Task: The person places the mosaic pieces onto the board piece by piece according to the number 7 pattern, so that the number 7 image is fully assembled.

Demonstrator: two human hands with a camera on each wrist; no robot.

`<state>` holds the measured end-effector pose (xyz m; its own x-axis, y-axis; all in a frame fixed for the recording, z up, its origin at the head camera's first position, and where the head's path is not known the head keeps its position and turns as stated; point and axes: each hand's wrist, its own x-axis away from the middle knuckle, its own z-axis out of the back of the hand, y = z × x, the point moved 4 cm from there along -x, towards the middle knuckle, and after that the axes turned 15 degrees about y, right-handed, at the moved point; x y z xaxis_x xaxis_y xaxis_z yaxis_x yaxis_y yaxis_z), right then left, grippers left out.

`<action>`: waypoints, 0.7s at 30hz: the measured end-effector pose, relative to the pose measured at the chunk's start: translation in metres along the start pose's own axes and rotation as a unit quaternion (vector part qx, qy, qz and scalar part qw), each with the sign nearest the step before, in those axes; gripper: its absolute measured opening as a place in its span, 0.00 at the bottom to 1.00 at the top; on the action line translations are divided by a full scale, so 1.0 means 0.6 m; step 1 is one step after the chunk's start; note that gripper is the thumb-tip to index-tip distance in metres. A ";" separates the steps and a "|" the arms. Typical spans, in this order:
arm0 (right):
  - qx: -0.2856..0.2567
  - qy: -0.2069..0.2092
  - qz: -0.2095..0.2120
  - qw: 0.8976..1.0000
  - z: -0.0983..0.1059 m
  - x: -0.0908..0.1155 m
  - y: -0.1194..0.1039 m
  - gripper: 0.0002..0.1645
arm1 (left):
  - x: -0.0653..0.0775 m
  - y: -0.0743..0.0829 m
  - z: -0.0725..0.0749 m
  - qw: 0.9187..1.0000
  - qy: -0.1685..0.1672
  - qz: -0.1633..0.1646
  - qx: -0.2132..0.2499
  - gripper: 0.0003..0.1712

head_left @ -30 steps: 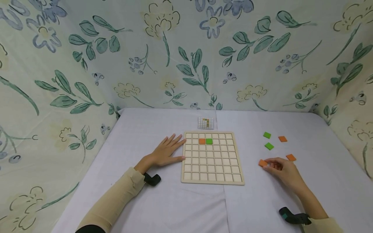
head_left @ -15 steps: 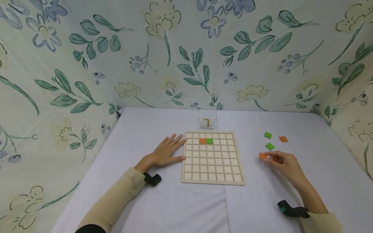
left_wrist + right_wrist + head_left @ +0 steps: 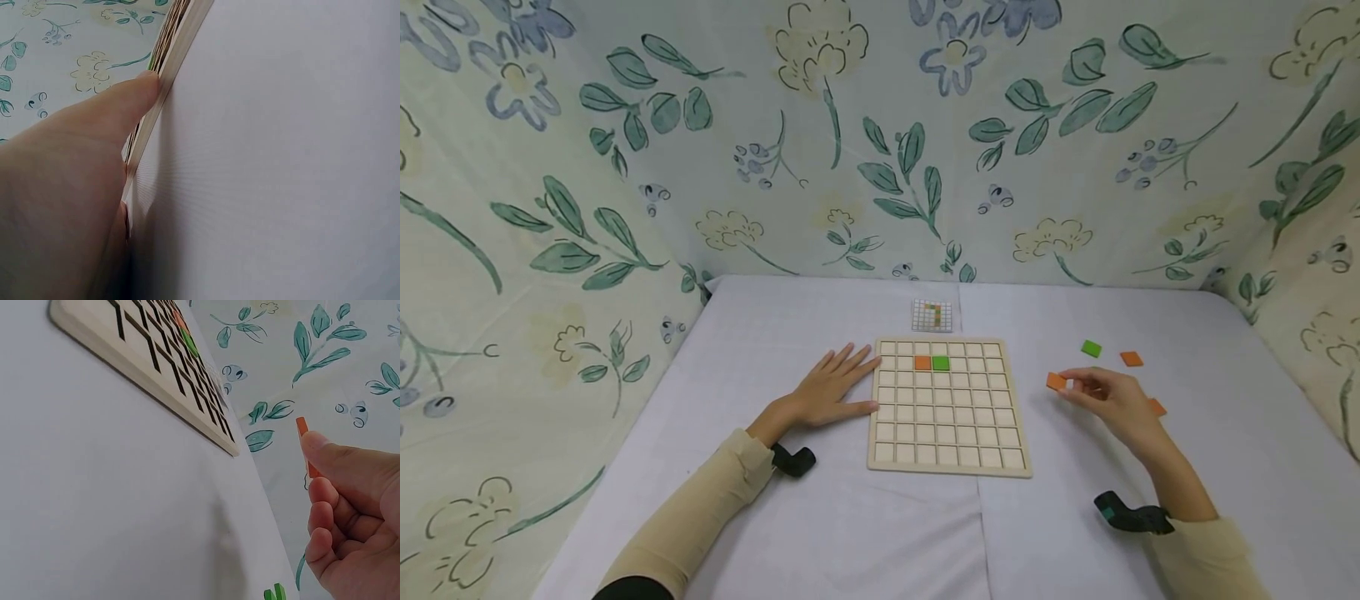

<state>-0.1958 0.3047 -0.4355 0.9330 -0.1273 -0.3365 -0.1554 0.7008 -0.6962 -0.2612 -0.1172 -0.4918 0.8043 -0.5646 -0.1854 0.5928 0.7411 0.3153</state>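
Observation:
My right hand [image 3: 1112,404] pinches an orange square tile [image 3: 1056,381] between thumb and fingers, off the table and right of the board. In the right wrist view the held tile [image 3: 307,447] appears edge-on. A wooden grid board [image 3: 951,468] lies mid-table, with an orange tile [image 3: 922,362] and a green tile [image 3: 941,363] side by side in its second row from the back. My left hand [image 3: 820,393] lies with fingers spread, fingertips and thumb touching the board's left edge. The left wrist view shows the thumb [image 3: 134,100] against that edge.
On the right lie a loose green tile [image 3: 1092,348], an orange tile [image 3: 1132,359] and another orange tile [image 3: 1157,407], partly covered by my hand. Behind the board sits a small card [image 3: 932,316] printed with a coloured grid. A floral cloth [image 3: 895,100] hangs behind the table.
My right hand has lifted the orange tile and carried it left and away from me, toward the board. It now hides one green tile in the head view. The left hand stays put.

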 end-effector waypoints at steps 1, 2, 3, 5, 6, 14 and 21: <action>-0.003 -0.001 -0.002 1.000 -0.002 -0.002 -0.002 0.20 | 0.000 0.000 0.000 1.000 -0.003 0.002 0.000 0.50; -0.005 -0.002 -0.003 1.000 -0.005 -0.005 -0.003 0.20 | 0.000 -0.001 -0.001 1.000 -0.005 0.004 0.001 0.50; -0.008 -0.004 -0.002 1.000 -0.008 -0.008 -0.005 0.20 | 0.001 -0.001 -0.001 1.000 -0.005 0.004 0.001 0.50; -0.012 -0.007 -0.001 1.000 -0.015 -0.014 -0.009 0.20 | 0.000 -0.002 -0.001 1.000 -0.006 0.004 0.002 0.50; -0.014 -0.009 -0.001 1.000 -0.019 -0.016 -0.011 0.20 | 0.001 -0.002 -0.001 1.000 -0.004 0.003 0.002 0.50; -0.029 -0.020 -0.005 0.999 -0.049 -0.038 -0.030 0.21 | 0.001 -0.004 0.000 1.000 -0.001 -0.003 0.003 0.50; -0.042 -0.043 -0.003 0.998 -0.080 -0.058 -0.046 0.19 | 0.001 -0.003 0.000 1.000 -0.001 -0.001 -0.001 0.50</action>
<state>-0.2398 0.2563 -0.4350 0.9578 -0.0681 -0.2791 -0.1731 0.6386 -0.7498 -0.2618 -0.1187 -0.4924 0.8033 -0.5667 -0.1834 0.5942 0.7409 0.3130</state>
